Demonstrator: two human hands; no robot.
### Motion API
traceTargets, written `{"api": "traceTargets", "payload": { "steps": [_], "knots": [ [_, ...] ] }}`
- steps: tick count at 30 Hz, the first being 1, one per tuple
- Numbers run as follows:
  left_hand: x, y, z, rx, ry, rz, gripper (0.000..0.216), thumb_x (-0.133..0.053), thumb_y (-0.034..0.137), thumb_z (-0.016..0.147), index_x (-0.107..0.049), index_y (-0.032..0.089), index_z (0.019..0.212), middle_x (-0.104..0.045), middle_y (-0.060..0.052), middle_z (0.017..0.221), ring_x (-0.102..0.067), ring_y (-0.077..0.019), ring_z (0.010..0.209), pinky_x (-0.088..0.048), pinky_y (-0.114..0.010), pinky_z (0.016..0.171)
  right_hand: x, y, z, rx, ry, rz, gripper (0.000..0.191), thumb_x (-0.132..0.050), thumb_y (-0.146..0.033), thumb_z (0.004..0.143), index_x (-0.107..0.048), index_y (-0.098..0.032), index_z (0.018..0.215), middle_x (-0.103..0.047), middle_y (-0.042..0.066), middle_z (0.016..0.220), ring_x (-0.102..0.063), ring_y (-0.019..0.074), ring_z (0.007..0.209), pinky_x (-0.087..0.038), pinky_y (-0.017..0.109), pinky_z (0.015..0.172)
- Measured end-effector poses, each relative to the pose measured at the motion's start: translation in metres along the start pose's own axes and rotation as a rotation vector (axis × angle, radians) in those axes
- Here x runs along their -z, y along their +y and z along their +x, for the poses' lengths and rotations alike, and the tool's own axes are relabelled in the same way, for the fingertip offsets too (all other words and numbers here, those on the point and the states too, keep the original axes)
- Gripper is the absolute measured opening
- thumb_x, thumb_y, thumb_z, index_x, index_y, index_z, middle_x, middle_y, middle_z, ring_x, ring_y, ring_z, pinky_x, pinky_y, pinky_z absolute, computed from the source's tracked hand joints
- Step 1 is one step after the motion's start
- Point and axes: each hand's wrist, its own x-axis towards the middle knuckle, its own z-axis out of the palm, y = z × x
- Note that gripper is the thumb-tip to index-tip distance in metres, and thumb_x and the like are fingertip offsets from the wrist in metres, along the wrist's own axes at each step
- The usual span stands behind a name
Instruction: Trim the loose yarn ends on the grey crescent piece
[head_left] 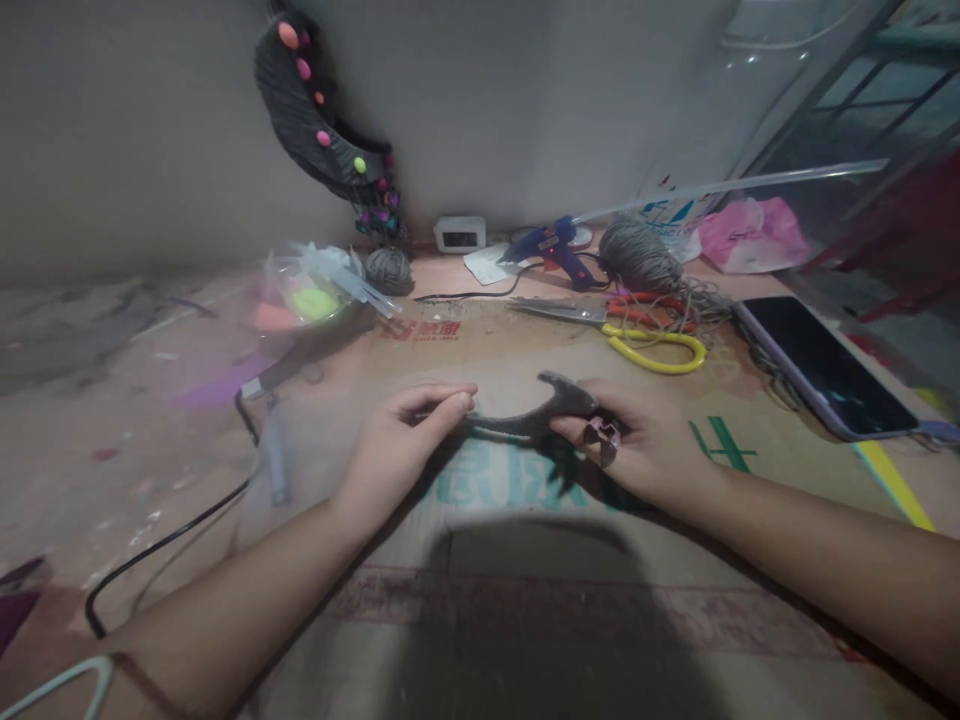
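Between my two hands is a small grey crescent (pixel 555 400) that looks wrapped in yarn. My left hand (pixel 420 430) pinches its thin left end with thumb and fingertips. The thicker right part is gripped between the thumb and fingers of my right hand (pixel 637 440), which hide some of it. Shiny purplish pieces (pixel 602 440) show at my right hand's fingers; I cannot tell whether they are held or attached to the crescent. Below both hands lies a printed cardboard sheet (pixel 510 545).
Beyond my hands are scissors (pixel 652 350), a blue glue gun (pixel 555 250), grey yarn (pixel 641 255) and a small white clock (pixel 460 235). A phone (pixel 825 365) lies at right. A bag of coloured pieces (pixel 307 295) and a black cable (pixel 172 530) are at left. A decorated dark crescent (pixel 315 120) hangs on the wall.
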Motion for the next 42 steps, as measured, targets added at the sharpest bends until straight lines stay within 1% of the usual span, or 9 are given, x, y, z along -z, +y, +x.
{"api": "traceTargets", "payload": {
  "steps": [6, 11, 14, 16, 20, 27, 31, 36, 42],
  "knots": [
    [0.001, -0.006, 0.002, -0.035, 0.019, -0.216, 0.025, -0.057, 0.033, 0.087, -0.072, 0.018, 0.075, -0.071, -0.004, 0.083, -0.064, -0.0184, 0.085, -0.049, -0.027, 0.078, 0.004, -0.004, -0.001, 0.027, 0.084, -0.02, 0.009, -0.058, -0.019, 0.084, -0.061, -0.018, 0.075, -0.056, -0.004, 0.056, -0.049, 0.0081, 0.048, -0.038, 0.018, 0.045],
    [0.001, -0.01, 0.005, 0.005, 0.051, -0.243, 0.032, -0.048, 0.035, 0.091, -0.068, 0.017, 0.074, -0.069, -0.003, 0.078, -0.061, -0.0148, 0.071, -0.048, -0.025, 0.068, 0.003, -0.001, -0.005, 0.045, 0.206, 0.051, 0.007, -0.058, -0.018, 0.085, -0.064, -0.02, 0.089, -0.067, 0.0, 0.077, -0.062, 0.012, 0.068, -0.049, 0.022, 0.062],
    [-0.001, -0.01, 0.005, 0.046, -0.042, -0.217, 0.025, -0.054, 0.034, 0.089, -0.071, 0.017, 0.084, -0.071, -0.002, 0.076, -0.059, -0.0124, 0.063, -0.048, -0.024, 0.064, 0.002, 0.004, -0.007, 0.041, 0.319, 0.051, 0.012, -0.057, -0.019, 0.087, -0.065, -0.022, 0.096, -0.067, 0.001, 0.084, -0.064, 0.0143, 0.077, -0.05, 0.025, 0.067],
    [-0.002, -0.007, 0.003, 0.051, -0.138, -0.111, 0.021, -0.062, 0.033, 0.085, -0.073, 0.018, 0.094, -0.074, -0.003, 0.082, -0.063, -0.014, 0.07, -0.05, -0.025, 0.07, 0.002, 0.005, -0.007, 0.097, 0.278, 0.01, 0.02, -0.056, -0.017, 0.088, -0.066, -0.024, 0.104, -0.066, 0.002, 0.084, -0.063, 0.0143, 0.076, -0.049, 0.025, 0.066],
    [-0.004, 0.001, -0.004, -0.021, -0.257, 0.01, 0.021, -0.063, 0.034, 0.085, -0.074, 0.018, 0.092, -0.075, -0.006, 0.09, -0.067, -0.0182, 0.085, -0.05, -0.028, 0.079, 0.005, 0.004, -0.008, 0.31, 0.018, -0.099, 0.033, -0.05, -0.015, 0.09, -0.062, -0.023, 0.119, -0.059, 0.002, 0.073, -0.056, 0.0128, 0.062, -0.042, 0.025, 0.055],
    [-0.001, -0.001, -0.004, -0.12, -0.252, 0.258, 0.04, -0.049, 0.044, 0.092, -0.067, 0.017, 0.069, -0.066, -0.001, 0.068, -0.059, -0.0158, 0.068, -0.043, -0.025, 0.063, 0.004, -0.004, -0.015, 0.626, -0.132, -0.313, 0.031, -0.043, -0.024, 0.096, -0.058, -0.023, 0.124, -0.056, -0.001, 0.064, -0.049, 0.0136, 0.058, -0.032, 0.028, 0.056],
    [-0.002, -0.002, -0.003, 0.0, -0.192, 0.271, 0.04, -0.057, 0.048, 0.085, -0.057, 0.017, 0.059, -0.058, 0.002, 0.058, -0.053, -0.0138, 0.058, -0.037, -0.024, 0.053, -0.002, -0.012, -0.016, 0.499, -0.23, -0.34, 0.025, -0.045, -0.028, 0.097, -0.065, -0.026, 0.112, -0.051, -0.003, 0.057, -0.047, 0.0119, 0.055, -0.03, 0.027, 0.056],
    [-0.004, 0.002, -0.006, 0.077, -0.274, 0.133, 0.039, -0.053, 0.045, 0.088, -0.055, 0.017, 0.061, -0.055, 0.003, 0.055, -0.051, -0.0112, 0.053, -0.037, -0.022, 0.051, 0.001, -0.008, -0.018, 0.642, -0.326, -0.195, 0.049, -0.05, -0.038, 0.089, -0.047, -0.016, 0.133, -0.057, 0.004, 0.079, -0.052, 0.0175, 0.067, -0.037, 0.03, 0.06],
    [-0.005, 0.002, -0.01, 0.013, -0.36, 0.156, 0.04, -0.048, 0.044, 0.092, -0.055, 0.017, 0.063, -0.055, 0.003, 0.057, -0.049, -0.0097, 0.053, -0.035, -0.021, 0.051, -0.004, 0.0, -0.008, 0.133, -0.133, -0.072, 0.03, -0.052, -0.018, 0.087, -0.056, -0.019, 0.116, -0.055, 0.006, 0.092, -0.054, 0.0146, 0.075, -0.043, 0.026, 0.064]
  ]
}}
